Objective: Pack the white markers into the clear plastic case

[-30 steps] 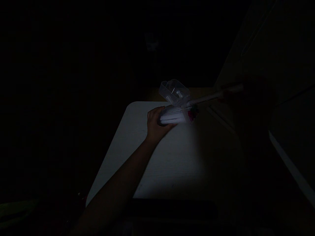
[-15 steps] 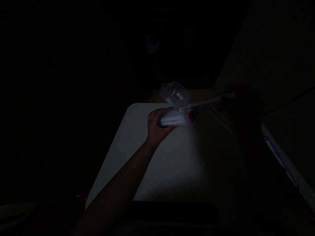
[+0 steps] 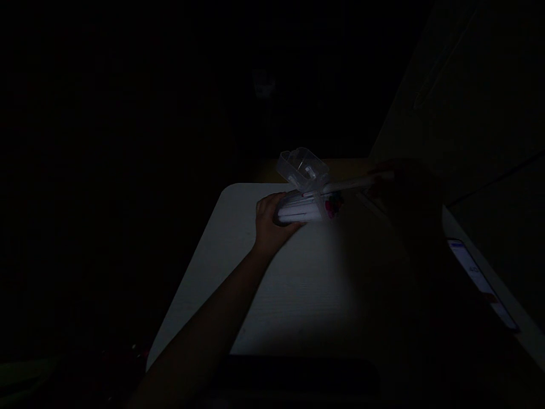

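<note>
My left hand [image 3: 269, 224] is wrapped round the closed end of a clear plastic case [image 3: 298, 207], which lies on its side above the white table. Several white pens, probably markers, fill the case, with red and dark ends [image 3: 332, 205] at its mouth. The clear hinged lid [image 3: 303, 167] stands swung back on the far side. In deep shadow to the right, my right hand [image 3: 389, 179] grips a long white marker [image 3: 351, 184], whose tip reaches inside the case's mouth. The fingers of that hand are hardly visible.
The white table [image 3: 230, 255] is lit in its middle and shadowed on the right. Another pale stick-like object [image 3: 372, 203] shows dimly below my right hand. A phone with a lit screen [image 3: 479, 275] lies by the table's right edge, near a wall.
My right hand has moved left, pushing the white marker further into the case. More of the phone's screen shows now. My left hand keeps its hold.
</note>
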Demonstrator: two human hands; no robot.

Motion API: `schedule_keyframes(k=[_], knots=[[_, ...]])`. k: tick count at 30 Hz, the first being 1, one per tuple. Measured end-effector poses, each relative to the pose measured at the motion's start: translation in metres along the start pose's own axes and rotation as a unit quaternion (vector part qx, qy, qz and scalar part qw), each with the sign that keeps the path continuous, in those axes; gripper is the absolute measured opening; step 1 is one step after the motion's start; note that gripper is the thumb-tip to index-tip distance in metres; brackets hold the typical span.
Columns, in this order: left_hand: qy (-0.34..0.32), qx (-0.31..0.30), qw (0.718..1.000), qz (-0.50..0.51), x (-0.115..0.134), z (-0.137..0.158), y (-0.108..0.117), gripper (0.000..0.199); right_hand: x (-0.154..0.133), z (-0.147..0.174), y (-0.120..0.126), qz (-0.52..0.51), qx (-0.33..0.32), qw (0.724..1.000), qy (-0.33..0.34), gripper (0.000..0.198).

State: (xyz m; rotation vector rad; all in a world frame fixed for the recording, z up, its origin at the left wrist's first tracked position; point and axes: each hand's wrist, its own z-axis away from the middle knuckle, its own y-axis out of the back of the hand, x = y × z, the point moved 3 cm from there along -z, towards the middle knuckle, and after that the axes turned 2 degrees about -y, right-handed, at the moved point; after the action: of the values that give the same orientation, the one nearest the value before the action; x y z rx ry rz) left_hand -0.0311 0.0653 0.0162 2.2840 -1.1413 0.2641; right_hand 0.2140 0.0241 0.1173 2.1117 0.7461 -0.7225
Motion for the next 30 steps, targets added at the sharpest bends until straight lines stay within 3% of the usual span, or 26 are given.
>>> schedule_keyframes(k=[12, 21, 25, 30], knots=[[-0.009, 0.002, 1.0, 0.003, 0.005, -0.004, 0.0, 0.073, -0.029, 0.016, -0.008, 0.043, -0.033, 0.998, -0.01, 0.026], [-0.015, -0.001, 1.0, -0.002, 0.004, -0.006, -0.004, 0.074, -0.004, 0.019, -0.038, 0.05, -0.011, 0.989, 0.141, 0.037], [-0.02, -0.002, 1.0, -0.003, 0.003, -0.006, -0.003, 0.074, 0.0, 0.023, -0.049, 0.07, -0.017, 0.983, 0.167, 0.041], [-0.012, -0.007, 1.0, -0.003, 0.004, -0.006, -0.003, 0.074, -0.007, 0.026, -0.05, 0.098, -0.082, 0.976, 0.177, 0.048]])
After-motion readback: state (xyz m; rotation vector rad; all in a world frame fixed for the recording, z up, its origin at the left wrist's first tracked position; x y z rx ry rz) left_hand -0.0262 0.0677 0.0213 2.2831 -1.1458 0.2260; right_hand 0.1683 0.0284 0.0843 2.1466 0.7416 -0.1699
